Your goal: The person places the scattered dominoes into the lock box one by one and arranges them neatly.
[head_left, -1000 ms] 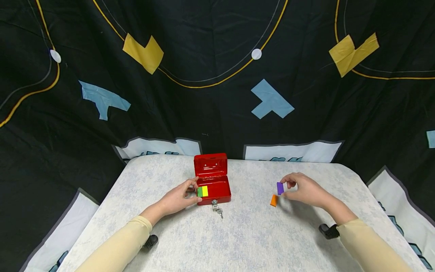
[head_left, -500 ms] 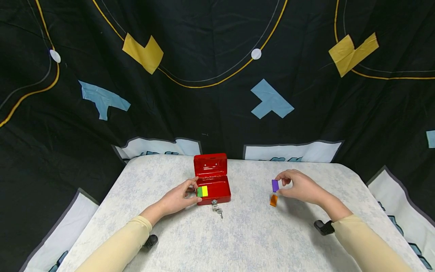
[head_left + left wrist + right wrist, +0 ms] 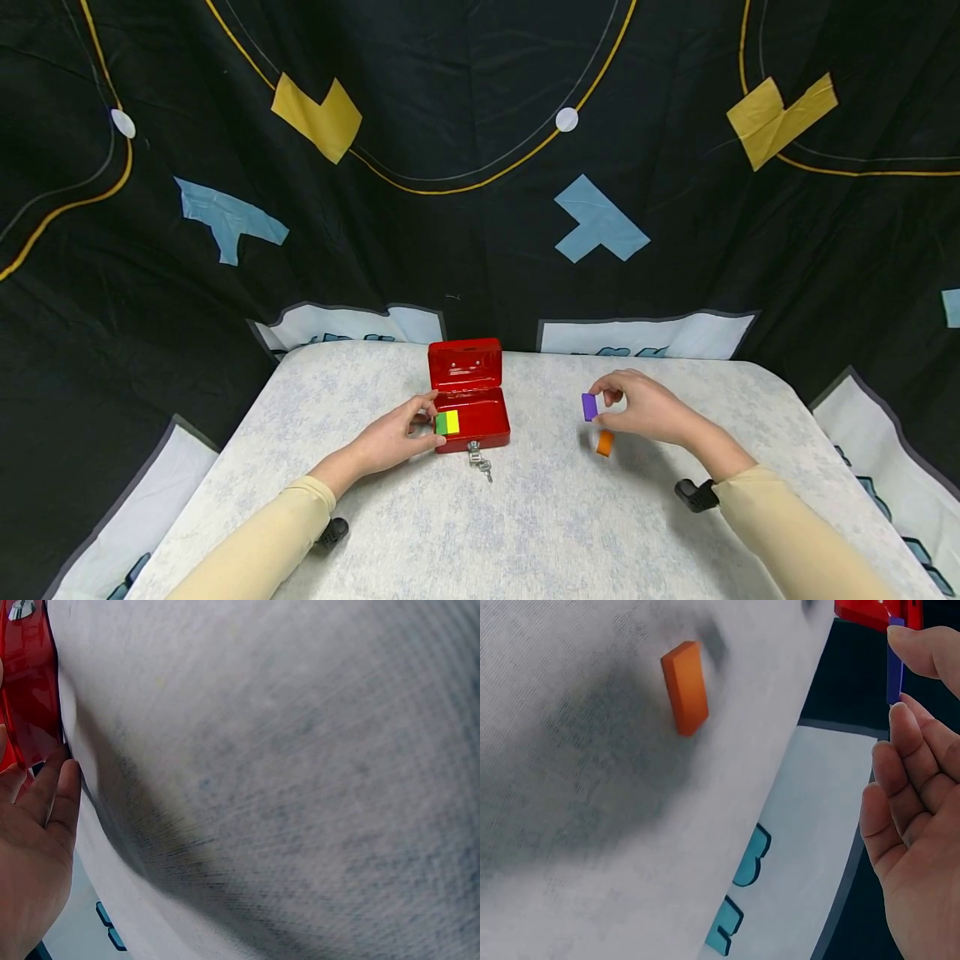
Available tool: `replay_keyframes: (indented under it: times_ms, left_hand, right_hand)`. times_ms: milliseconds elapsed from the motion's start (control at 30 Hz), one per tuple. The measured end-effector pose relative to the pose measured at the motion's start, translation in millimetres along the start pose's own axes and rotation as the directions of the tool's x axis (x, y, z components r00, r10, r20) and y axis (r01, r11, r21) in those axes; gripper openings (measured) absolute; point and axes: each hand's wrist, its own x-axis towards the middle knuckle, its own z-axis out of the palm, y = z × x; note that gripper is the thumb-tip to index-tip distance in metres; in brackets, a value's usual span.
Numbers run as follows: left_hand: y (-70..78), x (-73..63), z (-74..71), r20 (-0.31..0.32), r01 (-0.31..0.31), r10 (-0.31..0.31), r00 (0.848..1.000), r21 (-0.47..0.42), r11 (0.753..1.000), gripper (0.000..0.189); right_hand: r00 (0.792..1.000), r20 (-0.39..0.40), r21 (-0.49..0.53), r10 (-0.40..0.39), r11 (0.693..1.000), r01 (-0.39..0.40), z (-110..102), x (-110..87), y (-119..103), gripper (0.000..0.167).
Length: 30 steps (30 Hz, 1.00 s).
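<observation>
Since half a second ago my right hand (image 3: 637, 404) has shifted to the left with the purple block (image 3: 589, 407), which was just on the far side of the orange block (image 3: 604, 443) and is now farther left, on the orange block's far left. I have the purple block pinched between my thumb and fingertips, the gap between them no wider than the block itself, and I hold it raised off the table (image 3: 525, 525); my other fingers are bent beneath it in the right wrist view. The orange block lies on the white, mottled tabletop, near my thumb and apart from it. My left hand (image 3: 390, 435) has stayed where it was, touching the left side of the red box (image 3: 486, 414), thumb toward the near corner and index finger toward the far one; the two are well spread, and I cannot tell how firmly they hold it. The box is left of the purple block and well apart from it, its lid raised on the far side. A green block (image 3: 441, 423) and a yellow block (image 3: 453, 422) sit side by side at its left end, and small silver keys (image 3: 487, 472) hang out in front on the near side.
</observation>
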Motion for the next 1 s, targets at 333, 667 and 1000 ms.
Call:
replay_keyframes:
  times_ms: [333, 667, 1000]
  left_hand:
    - [0.5, -0.2, -1.0, 0.007, 0.01, -0.01, 1.0, -0.011, 1.0, 0.043]
    - [1.0, -0.4, -0.4, 0.008, 0.011, -0.011, 1.0, -0.027, 1.0, 0.042]
    - [-0.2, 0.3, 0.2, 0.001, 0.018, -0.018, 1.0, 0.001, 1.0, 0.042]
  right_hand:
    - [0.999, 0.021, 0.016, -0.038, 0.999, 0.038, 3.4, 9.8, -15.1, 0.03]
    - [0.995, 0.036, -0.009, -0.091, 0.996, 0.091, 11.2, 21.8, -28.3, 0.032]
    - [0.994, 0.063, -0.023, -0.091, 0.995, 0.093, 17.2, 30.4, -40.5, 0.032]
